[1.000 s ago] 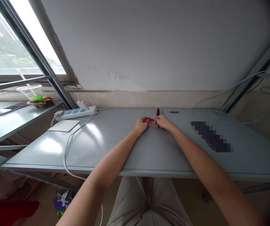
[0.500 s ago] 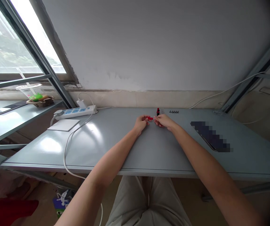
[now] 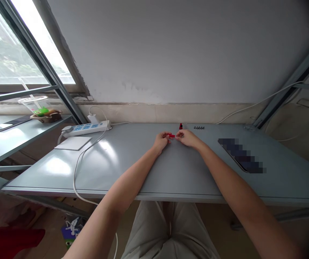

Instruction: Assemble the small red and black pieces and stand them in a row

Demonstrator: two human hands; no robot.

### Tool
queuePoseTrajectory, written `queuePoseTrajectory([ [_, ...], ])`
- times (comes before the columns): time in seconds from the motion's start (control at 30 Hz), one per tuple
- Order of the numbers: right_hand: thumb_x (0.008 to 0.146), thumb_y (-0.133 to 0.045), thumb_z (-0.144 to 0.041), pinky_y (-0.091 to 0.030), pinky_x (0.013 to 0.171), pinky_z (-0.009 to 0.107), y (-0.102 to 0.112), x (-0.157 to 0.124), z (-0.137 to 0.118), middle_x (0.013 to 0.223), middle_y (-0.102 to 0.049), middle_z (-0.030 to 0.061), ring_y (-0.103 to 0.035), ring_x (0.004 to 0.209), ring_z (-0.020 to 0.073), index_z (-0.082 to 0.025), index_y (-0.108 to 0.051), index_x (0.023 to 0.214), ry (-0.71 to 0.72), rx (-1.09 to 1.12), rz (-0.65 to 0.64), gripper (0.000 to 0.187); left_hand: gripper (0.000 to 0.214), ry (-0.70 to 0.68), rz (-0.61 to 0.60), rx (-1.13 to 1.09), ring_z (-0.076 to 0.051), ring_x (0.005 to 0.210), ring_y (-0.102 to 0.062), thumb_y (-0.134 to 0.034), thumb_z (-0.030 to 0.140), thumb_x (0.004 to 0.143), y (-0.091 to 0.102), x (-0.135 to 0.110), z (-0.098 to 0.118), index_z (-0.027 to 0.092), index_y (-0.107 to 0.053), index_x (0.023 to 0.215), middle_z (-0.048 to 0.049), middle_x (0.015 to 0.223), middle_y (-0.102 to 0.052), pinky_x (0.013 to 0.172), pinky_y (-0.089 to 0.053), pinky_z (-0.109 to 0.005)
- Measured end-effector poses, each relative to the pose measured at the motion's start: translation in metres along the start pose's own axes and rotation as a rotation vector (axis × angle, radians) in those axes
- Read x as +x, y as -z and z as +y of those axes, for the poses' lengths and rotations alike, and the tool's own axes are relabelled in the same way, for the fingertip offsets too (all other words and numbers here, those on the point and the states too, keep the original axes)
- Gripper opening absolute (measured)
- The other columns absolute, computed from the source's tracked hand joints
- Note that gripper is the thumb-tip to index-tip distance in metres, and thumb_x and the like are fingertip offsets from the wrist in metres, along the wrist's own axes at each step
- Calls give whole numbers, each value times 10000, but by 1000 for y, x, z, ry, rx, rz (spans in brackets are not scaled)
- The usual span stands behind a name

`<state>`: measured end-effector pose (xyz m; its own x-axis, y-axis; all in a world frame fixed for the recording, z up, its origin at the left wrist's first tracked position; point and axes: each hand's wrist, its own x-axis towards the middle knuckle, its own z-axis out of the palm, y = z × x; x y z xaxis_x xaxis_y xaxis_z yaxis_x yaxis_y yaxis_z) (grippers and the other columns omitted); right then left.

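Far out on the grey table (image 3: 170,169), my left hand (image 3: 161,141) and my right hand (image 3: 186,137) meet around a small red piece (image 3: 172,135). Both hands pinch it, one at each end, with fingers curled. Just behind them stands a small red and black object (image 3: 180,126). A short row of several tiny dark parts (image 3: 199,127) lies to its right. The red piece is too small to identify.
A white power strip (image 3: 86,128) with a trailing white cable (image 3: 76,169) lies at the table's left rear, beside a flat white pad (image 3: 73,143). A dark blurred flat item (image 3: 241,155) rests on the right. A side shelf on the left holds a plastic cup (image 3: 34,104).
My hands have lifted slightly and edged toward the wall with the red piece between them; my right hand now sits closer to the small red and black object.
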<state>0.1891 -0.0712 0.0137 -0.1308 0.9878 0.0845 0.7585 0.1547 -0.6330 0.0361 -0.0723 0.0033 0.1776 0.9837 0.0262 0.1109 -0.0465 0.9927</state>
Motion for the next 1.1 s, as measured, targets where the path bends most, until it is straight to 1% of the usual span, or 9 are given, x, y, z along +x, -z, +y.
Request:
queuePoseTrajectory([
  [0.07,750,-581,-227,-394,664,227,2,-1,-2,875,-628,57,-558,776,139,-181,-584,785,53,-149,38,58,206,-5,-6,-9,-83,652,-557,-405,99,823,-1,0,-1,114,-578,934,-98,901,-656,690,-459,-237],
  [0.13,739,-577,-202,-391,678,242,5,-4,-3,916,-620,72,-557,824,165,-182,-591,804,65,-292,60,70,203,-12,-10,-13,-76,622,-546,-408,98,820,-1,1,-2,109,-577,931,-102,896,-655,682,-459,-235],
  [0.23,723,-550,-137,-391,658,263,10,-7,-5,910,-617,100,-565,819,197,-169,-597,838,-9,-456,77,129,187,-9,6,0,-56,550,-508,-424,123,822,0,3,-5,115,-578,927,-91,882,-655,676,-457,-238],
  [0.33,696,-534,-85,-396,634,277,16,-9,-1,848,-624,112,-576,788,215,-157,-607,838,-130,-523,82,175,163,-2,17,11,-55,542,-500,-457,159,817,1,4,-7,127,-582,916,-79,863,-655,677,-458,-241],
  [0.5,686,-556,-109,-412,640,272,21,0,20,811,-642,98,-588,781,206,-165,-638,800,-198,-454,126,151,114,-6,23,38,-77,620,-533,-558,161,755,0,1,-3,135,-603,857,-70,824,-647,680,-462,-237],
  [0.67,706,-599,-232,-424,626,264,12,9,36,838,-657,103,-593,772,194,-165,-664,771,-242,-384,207,113,120,-28,17,85,-85,615,-532,-604,182,714,-2,-1,-3,135,-616,824,-51,770,-637,671,-460,-252],
  [0.87,703,-623,-300,-418,600,255,6,11,41,699,-646,65,-586,660,161,-163,-661,729,-264,-278,204,145,113,-162,-10,378,-123,664,-543,-598,188,691,-10,7,-7,151,-638,790,-51,732,-631,688,-445,-272],
  [1.0,697,-632,-305,-415,598,256,7,11,42,672,-640,58,-583,642,160,-166,-656,719,-266,-287,220,143,94,-246,-4,529,-159,724,-562,-576,174,696,-18,17,-2,164,-635,768,-73,780,-646,722,-435,-298],
  [1.1,701,-632,-304,-414,597,257,7,11,42,667,-639,65,-587,649,166,-167,-654,709,-269,-303,223,139,89,-273,4,619,-186,763,-572,-564,177,701,-23,26,3,170,-630,760,-85,805,-646,747,-426,-323],
])
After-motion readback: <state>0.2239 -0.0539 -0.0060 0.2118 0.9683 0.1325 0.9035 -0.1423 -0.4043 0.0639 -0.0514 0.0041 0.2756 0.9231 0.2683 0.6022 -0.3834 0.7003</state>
